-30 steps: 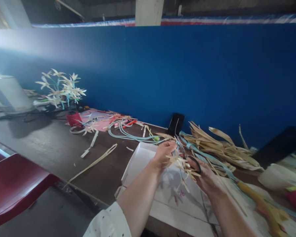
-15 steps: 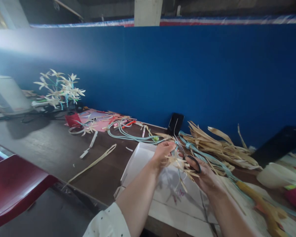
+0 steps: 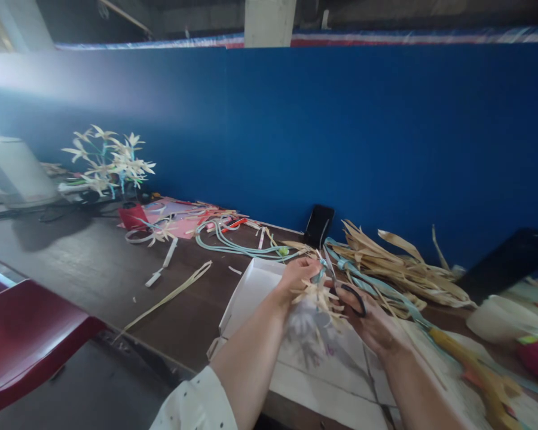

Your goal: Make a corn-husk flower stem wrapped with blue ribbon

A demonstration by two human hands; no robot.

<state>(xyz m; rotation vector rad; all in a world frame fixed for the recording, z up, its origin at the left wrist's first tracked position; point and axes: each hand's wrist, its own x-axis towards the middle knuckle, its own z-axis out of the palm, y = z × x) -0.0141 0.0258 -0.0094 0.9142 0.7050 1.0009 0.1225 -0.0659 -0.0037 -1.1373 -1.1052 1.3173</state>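
My left hand (image 3: pixel 296 276) is closed on a small flower of dried pale leaf strips (image 3: pixel 319 295) with a light blue stem. My right hand (image 3: pixel 373 321) grips black-handled scissors (image 3: pixel 349 295) whose blades point up into the flower beside the left fingers. Both hands hover above a shallow white cardboard box (image 3: pixel 251 294) on the dark wooden table (image 3: pixel 85 269).
A heap of dried leaves (image 3: pixel 399 269) and blue strips lies behind the hands. A black phone (image 3: pixel 320 225) leans on the blue wall. Blue cord coils (image 3: pixel 233 242), a finished flower bouquet (image 3: pixel 110 161), a red chair (image 3: pixel 22 334) and a white bowl (image 3: pixel 506 319) are around.
The flower has been drawn in closer between the hands and turned slightly; the scissors have shifted a little left toward it.
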